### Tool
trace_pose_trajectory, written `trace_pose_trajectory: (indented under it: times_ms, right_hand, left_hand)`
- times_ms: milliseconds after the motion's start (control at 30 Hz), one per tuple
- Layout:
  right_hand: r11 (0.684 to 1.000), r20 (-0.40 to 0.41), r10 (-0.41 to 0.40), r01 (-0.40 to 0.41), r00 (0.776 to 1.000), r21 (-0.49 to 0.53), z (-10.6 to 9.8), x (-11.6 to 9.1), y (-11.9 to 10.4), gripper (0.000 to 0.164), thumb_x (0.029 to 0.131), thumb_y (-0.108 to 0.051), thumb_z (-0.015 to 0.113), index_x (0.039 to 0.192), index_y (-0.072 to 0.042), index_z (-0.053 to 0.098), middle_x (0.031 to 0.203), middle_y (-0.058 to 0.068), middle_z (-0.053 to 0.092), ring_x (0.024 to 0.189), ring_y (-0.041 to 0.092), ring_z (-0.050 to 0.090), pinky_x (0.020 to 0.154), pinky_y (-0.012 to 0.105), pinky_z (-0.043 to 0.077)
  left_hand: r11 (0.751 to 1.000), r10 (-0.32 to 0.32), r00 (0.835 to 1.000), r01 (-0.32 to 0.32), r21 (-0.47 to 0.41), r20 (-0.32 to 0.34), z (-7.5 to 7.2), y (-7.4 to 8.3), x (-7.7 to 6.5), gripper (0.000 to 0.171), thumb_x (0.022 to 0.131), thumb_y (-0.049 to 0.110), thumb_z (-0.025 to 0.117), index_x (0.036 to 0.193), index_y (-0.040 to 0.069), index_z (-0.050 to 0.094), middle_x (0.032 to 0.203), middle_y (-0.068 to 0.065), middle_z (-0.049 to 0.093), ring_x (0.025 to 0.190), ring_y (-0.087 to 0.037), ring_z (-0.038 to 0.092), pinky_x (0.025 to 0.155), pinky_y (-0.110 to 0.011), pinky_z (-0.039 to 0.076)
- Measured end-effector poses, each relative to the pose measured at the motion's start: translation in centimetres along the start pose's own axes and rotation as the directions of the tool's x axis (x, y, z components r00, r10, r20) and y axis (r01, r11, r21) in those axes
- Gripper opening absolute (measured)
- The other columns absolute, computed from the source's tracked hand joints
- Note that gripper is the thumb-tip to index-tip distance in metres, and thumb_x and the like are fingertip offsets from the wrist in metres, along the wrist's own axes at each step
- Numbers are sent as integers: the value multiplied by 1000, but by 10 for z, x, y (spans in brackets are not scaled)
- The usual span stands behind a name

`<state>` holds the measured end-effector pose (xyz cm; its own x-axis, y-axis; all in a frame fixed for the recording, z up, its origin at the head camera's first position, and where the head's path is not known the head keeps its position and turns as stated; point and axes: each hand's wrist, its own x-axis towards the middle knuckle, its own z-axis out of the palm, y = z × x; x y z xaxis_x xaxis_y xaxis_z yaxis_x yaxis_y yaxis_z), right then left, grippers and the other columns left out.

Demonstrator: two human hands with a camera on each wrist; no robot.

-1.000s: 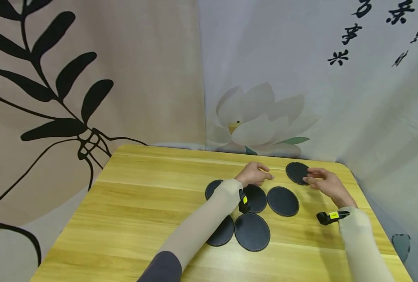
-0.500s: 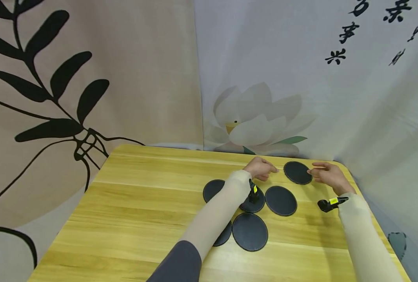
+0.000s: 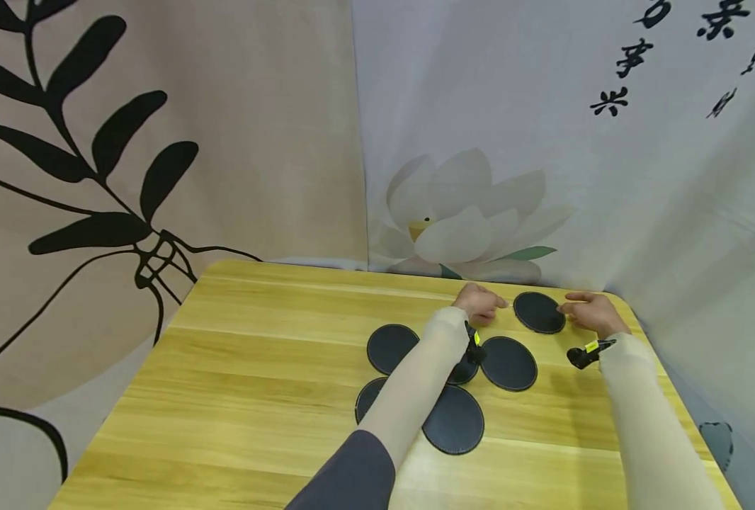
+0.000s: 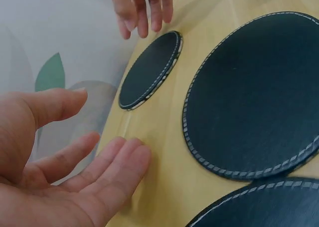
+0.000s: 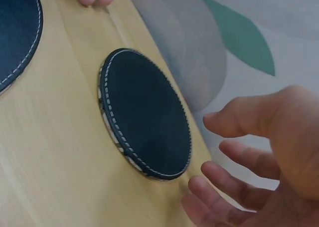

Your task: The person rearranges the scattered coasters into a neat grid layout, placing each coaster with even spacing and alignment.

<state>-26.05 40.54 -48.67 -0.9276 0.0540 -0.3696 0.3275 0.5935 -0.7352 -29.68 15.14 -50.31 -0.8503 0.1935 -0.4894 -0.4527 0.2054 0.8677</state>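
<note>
A round black coaster (image 3: pixel 539 312) with white edge stitching lies flat near the table's back right corner. My right hand (image 3: pixel 593 314) is at its right edge, fingers loosely bent. The right wrist view shows thumb and fingertips beside the coaster (image 5: pixel 144 117), not gripping it. To the left, my left hand (image 3: pixel 479 303) reaches toward the same coaster, index finger pointing at its edge. In the left wrist view the thumb is spread from the fingers, and a gap separates them from the coaster (image 4: pixel 151 70). Neither hand holds anything.
Several more black coasters lie in a cluster nearer me, among them a right one (image 3: pixel 508 363), a front one (image 3: pixel 453 420) and a back left one (image 3: pixel 392 348). My left forearm covers part of the cluster. A printed curtain (image 3: pixel 275 142) hangs behind the wooden table (image 3: pixel 224 397).
My left hand has moved right and slightly back, toward the far coaster. The right hand has shifted slightly at that coaster's right edge, fingers no longer overlapping it as much. The coasters look unmoved.
</note>
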Motion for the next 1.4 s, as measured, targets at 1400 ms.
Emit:
trace_pose_trajectory:
  times_ms: [1400]
  right_hand:
    - [998,25,57,-57,998,-22,25,12,-5,57,103,-16,53,153,8,40,154,36,39,95,13,66,80,25,60]
  left_hand:
    - [989,-69,993,55,-136,-98,21,-3,7,17,85,-1,81,98,1,70,77,-10,68,85,-30,77,80,-39,65]
